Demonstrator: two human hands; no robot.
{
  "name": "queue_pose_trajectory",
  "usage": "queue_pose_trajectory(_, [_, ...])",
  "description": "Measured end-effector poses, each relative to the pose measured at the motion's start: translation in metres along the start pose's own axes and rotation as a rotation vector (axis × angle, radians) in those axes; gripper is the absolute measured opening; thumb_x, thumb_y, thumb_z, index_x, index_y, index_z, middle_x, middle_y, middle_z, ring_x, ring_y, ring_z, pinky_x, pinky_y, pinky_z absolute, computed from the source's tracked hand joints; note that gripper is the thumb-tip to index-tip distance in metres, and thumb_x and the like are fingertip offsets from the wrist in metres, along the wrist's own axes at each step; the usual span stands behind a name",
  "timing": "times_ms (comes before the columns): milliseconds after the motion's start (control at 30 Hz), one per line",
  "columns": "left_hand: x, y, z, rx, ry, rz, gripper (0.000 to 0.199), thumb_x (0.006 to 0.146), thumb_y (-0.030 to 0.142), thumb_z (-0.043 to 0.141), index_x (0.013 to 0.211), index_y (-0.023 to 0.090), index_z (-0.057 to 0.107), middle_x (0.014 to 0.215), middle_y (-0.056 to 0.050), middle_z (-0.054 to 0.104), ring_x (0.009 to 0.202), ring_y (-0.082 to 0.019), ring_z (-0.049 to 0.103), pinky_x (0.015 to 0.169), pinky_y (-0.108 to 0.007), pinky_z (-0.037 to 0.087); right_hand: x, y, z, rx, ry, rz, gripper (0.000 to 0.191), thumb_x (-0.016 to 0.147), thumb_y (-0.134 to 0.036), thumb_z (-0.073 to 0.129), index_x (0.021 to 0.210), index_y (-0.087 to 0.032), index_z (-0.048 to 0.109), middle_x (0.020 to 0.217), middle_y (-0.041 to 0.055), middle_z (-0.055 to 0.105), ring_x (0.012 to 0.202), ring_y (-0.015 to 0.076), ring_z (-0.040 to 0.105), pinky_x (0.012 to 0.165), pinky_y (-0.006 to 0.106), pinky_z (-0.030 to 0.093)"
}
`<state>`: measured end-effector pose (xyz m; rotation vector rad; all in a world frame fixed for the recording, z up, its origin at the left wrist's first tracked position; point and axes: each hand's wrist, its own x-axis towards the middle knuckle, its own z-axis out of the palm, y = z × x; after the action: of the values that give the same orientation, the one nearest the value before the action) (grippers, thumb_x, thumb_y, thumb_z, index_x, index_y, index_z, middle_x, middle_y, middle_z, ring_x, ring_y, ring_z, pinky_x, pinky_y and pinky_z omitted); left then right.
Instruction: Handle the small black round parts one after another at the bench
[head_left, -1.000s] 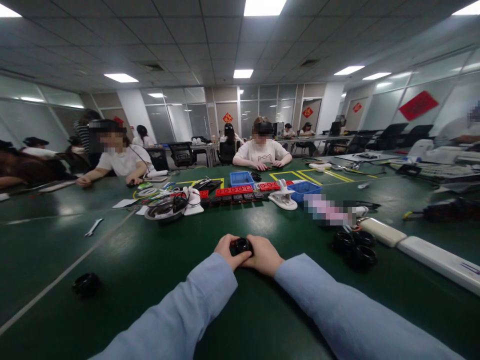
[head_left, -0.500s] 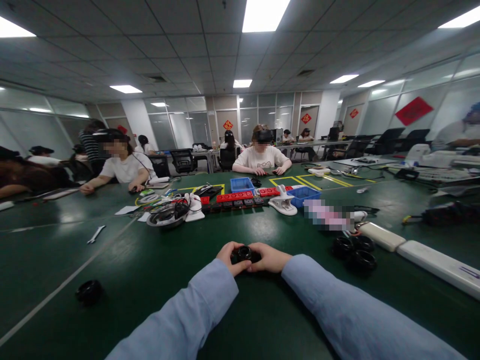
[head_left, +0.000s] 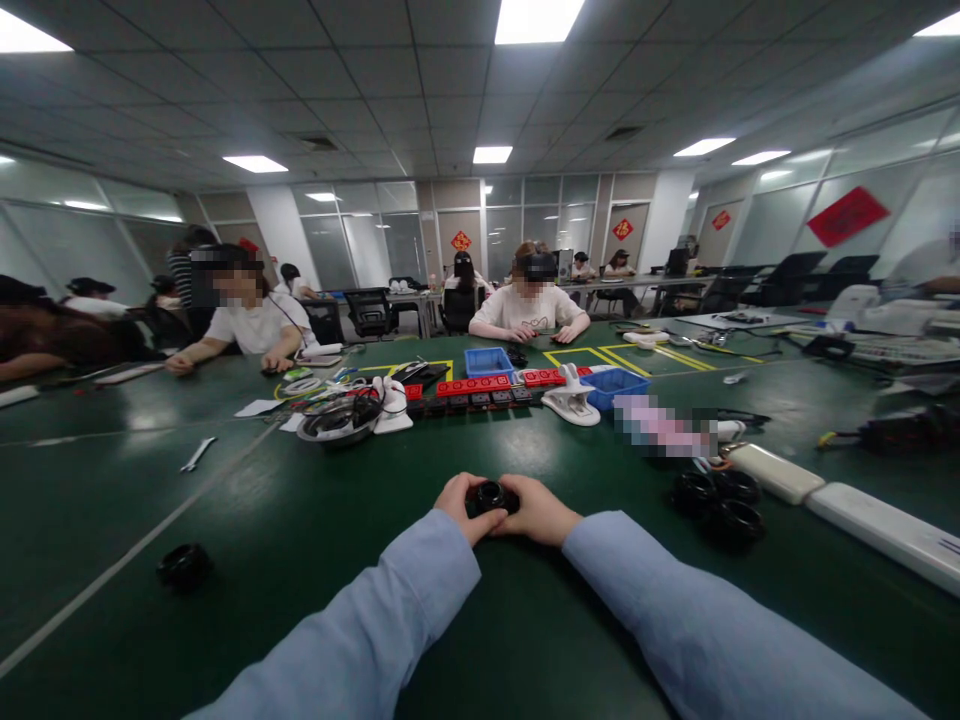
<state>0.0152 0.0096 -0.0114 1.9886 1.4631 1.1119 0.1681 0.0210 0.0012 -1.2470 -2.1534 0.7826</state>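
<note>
Just above the green table, or resting on it, a glossy black ring-shaped part [head_left: 490, 494] sits between my two hands, its round opening facing up. My left hand [head_left: 463, 508] curls around its left side, thumb across the front. From the other side my right hand [head_left: 538, 510] grips it, and the thumbs meet at the near edge. Its lower part is hidden by my fingers. A similar black part [head_left: 184, 567] lies alone to the left. Three more black ring-shaped parts [head_left: 731, 522] are grouped to the right of my right forearm.
On the green table [head_left: 322, 540] lie a wrench [head_left: 199, 454], a metal bowl with cables [head_left: 339, 420], red-and-black socket strips [head_left: 474, 386], a white clamp stand [head_left: 571, 398], blue bins [head_left: 616, 386] and long white bars [head_left: 885, 530]. A co-worker [head_left: 531, 300] sits opposite, another [head_left: 251, 320] at left.
The camera view has shifted slightly, so table objects appear a little to the right and higher. Both hands keep hold of the black part, which looks tilted slightly differently.
</note>
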Motion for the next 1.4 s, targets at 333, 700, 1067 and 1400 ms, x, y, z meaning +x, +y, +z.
queue_pose_trajectory(333, [0.001,-0.004,-0.001,-0.017,-0.019,0.033,0.035,0.056,0.021,0.068,0.087,0.018,0.054,0.086,-0.002,0.057,0.082,-0.018,0.054,0.071,-0.031,0.043,-0.003,-0.004,-0.006,-0.089,-0.028,-0.157,0.031,0.06,-0.03,0.066,0.087,-0.017,0.059,0.081,0.0017,0.06,0.074,0.0162,0.053,0.062,0.023,0.038])
queue_pose_trajectory(700, [0.001,-0.004,-0.004,-0.025,-0.061,0.05,0.036,0.056,0.022,0.068,0.09,0.016,0.054,0.087,-0.004,0.057,0.083,-0.02,0.054,0.07,-0.031,0.043,-0.003,-0.002,-0.007,-0.15,-0.034,-0.203,0.02,0.063,-0.029,0.063,0.076,-0.014,0.059,0.072,0.0016,0.057,0.067,0.0148,0.05,0.06,0.024,0.036])
queue_pose_trajectory(1067, [0.0,0.0,-0.005,-0.014,-0.074,0.047,0.036,0.056,0.022,0.067,0.089,0.016,0.054,0.087,-0.004,0.056,0.082,-0.019,0.053,0.07,-0.031,0.043,-0.001,-0.004,-0.001,-0.223,0.047,-0.03,0.035,0.053,-0.041,0.069,0.07,-0.015,0.054,0.069,0.0009,0.054,0.062,0.0139,0.048,0.052,0.022,0.031])
queue_pose_trajectory(1400, [0.001,-0.003,-0.007,-0.059,-0.138,0.081,0.037,0.057,0.024,0.068,0.09,0.017,0.055,0.09,-0.005,0.058,0.087,-0.02,0.054,0.07,-0.03,0.043,-0.002,0.003,-0.012,0.044,-0.153,-0.173,0.036,0.056,-0.025,0.07,0.089,-0.015,0.06,0.082,0.0007,0.059,0.075,0.0165,0.054,0.065,0.025,0.04])
